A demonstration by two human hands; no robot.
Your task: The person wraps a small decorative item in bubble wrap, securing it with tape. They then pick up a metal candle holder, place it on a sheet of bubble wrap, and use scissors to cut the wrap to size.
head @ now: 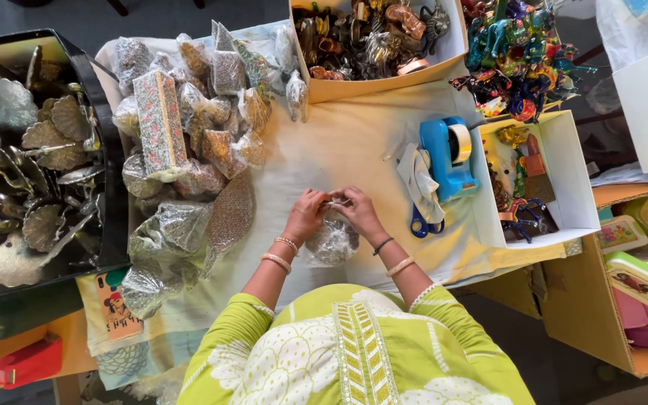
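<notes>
Both hands (331, 212) pinch plastic-wrapped ornament (331, 241); box (384, 82) holds figurines.

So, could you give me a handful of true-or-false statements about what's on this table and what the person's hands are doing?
1. Both hands, the left hand and the right hand, are on a small clear-wrapped packet. True.
2. The tape dispenser is red. False: it is blue.
3. A heap of wrapped packets lies to the left of the hands. True.
4. The scissors are in the right hand. False: they lie on the cloth, beside the dispenser.
</notes>
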